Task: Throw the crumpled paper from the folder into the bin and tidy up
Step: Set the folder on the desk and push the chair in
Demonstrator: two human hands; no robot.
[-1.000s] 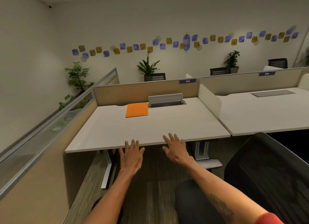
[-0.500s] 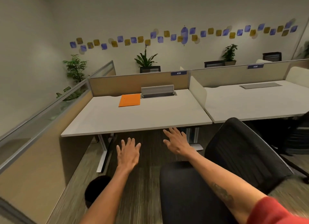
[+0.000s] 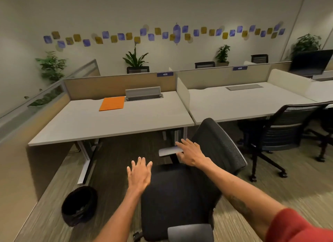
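Observation:
An orange folder [image 3: 112,103] lies closed and flat at the back of the white desk [image 3: 100,126], beside a grey cable tray. No crumpled paper shows. A black bin [image 3: 79,204] stands on the carpet at the lower left, beside the desk's side panel. My left hand [image 3: 139,175] hovers open, fingers spread, over the front edge of a black office chair's seat [image 3: 180,196]. My right hand [image 3: 191,153] is open, palm down, over the chair's grey armrest [image 3: 168,151]; whether it touches is unclear. Both hands are well short of the folder.
The black chair stands between me and the desk. A second black chair [image 3: 281,133] is at the neighbouring desk [image 3: 243,104] to the right. Low beige partitions [image 3: 119,84] back the desks, a glass-topped divider [image 3: 21,112] runs along the left, and potted plants line the wall.
The view has pulled back from the desk. Both hands came away from the desk edge and now sit over the chair. The bin and the second chair have come into view.

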